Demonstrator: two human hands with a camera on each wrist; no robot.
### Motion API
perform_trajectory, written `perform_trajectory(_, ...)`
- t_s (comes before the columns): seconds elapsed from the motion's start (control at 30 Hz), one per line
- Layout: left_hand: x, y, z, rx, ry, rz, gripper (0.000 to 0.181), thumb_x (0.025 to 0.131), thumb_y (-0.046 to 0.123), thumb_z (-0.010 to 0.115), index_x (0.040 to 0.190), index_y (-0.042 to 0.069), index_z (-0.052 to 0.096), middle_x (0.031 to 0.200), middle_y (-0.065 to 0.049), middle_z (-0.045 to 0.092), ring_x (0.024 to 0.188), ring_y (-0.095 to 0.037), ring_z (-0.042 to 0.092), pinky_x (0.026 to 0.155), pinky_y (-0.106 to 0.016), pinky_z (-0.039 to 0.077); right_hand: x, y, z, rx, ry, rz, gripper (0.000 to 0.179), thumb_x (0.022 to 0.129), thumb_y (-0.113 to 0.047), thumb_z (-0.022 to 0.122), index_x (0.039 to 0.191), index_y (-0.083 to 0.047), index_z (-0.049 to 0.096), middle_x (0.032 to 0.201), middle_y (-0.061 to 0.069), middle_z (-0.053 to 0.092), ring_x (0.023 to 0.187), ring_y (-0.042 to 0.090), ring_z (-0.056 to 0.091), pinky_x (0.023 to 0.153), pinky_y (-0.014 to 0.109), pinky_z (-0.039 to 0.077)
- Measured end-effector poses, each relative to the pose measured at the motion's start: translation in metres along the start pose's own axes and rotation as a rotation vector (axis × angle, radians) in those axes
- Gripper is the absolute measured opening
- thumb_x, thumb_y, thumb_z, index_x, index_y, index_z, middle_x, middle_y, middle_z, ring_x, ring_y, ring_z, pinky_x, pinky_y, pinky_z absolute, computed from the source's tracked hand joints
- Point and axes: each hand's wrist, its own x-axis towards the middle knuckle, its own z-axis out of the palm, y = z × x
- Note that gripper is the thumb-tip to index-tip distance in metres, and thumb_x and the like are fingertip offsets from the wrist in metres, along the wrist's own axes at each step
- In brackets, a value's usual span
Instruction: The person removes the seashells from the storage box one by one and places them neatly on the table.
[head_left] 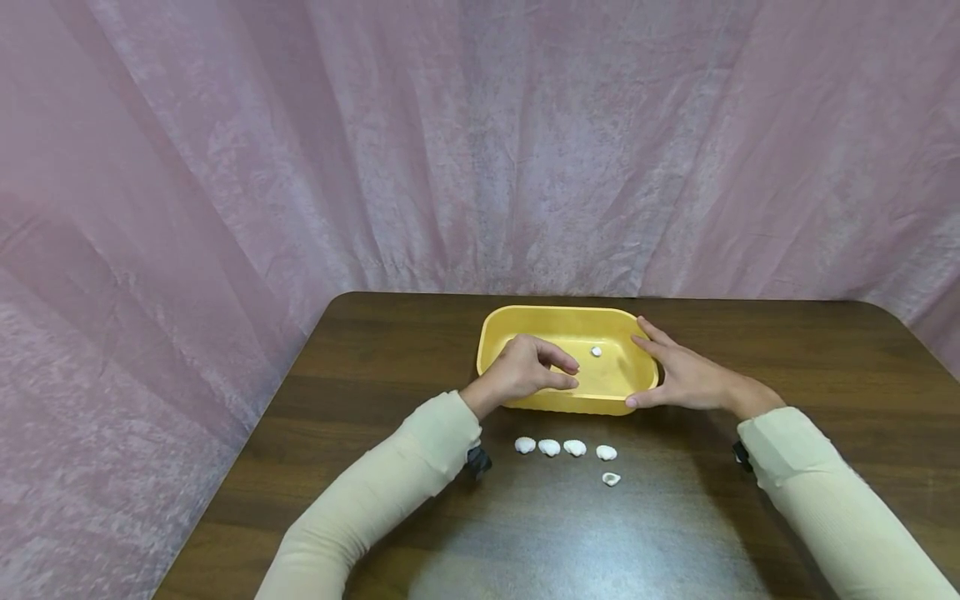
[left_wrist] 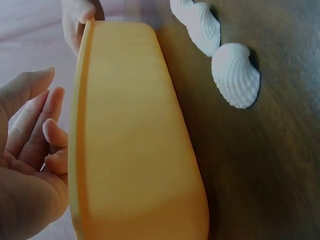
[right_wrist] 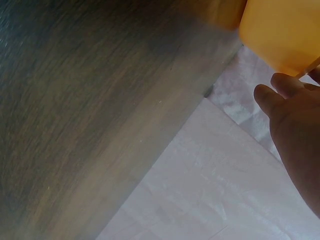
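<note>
A yellow plastic basin stands toward the back of the table, with one small white seashell on its floor. My left hand hovers over the basin's near left side, fingers bent loosely and thumb apart from them. Nothing shows between thumb and fingers in the left wrist view, where the hand is beside the basin's rim. At the basin's right end my right hand holds the rim, thumb at the near corner and fingers spread toward the far one. The right wrist view shows its fingers at the basin's edge.
In front of the basin, several white ribbed seashells lie in a row. Another shell, hollow side up, lies nearer to me below the row's right end. Behind the dark wooden table hangs a pink curtain.
</note>
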Motion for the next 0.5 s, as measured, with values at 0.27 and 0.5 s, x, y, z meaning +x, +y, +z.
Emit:
perform_trajectory(0.27, 0.008, -0.005, -0.001, -0.021, 0.016, -0.012, 0.014, 0.082, 0.012, 0.084, 0.094, 0.007, 0.079, 0.088, 0.005, 0.076, 0.075, -0.003, 0.060, 0.062, -0.018, 0.044, 0.000, 0.000, 0.000, 0.003, 0.003, -0.004, 0.111, 0.078, -0.049, 0.083, 0.149, 0.015, 0.027, 0.164, 0.025, 0.003, 0.145, 0.050, 0.017, 0.111, 0.064, 0.025)
perform_trajectory(0.5, 0.014, -0.010, -0.004, -0.038, 0.029, -0.044, 0.018, 0.081, 0.010, 0.085, 0.096, 0.004, 0.078, 0.088, 0.002, 0.074, 0.076, -0.006, 0.059, 0.062, -0.018, 0.045, 0.000, 0.000, 0.000, 0.001, 0.004, -0.001, 0.112, 0.077, -0.049, 0.083, 0.150, 0.014, 0.027, 0.164, 0.024, 0.003, 0.145, 0.048, 0.017, 0.112, 0.062, 0.025)
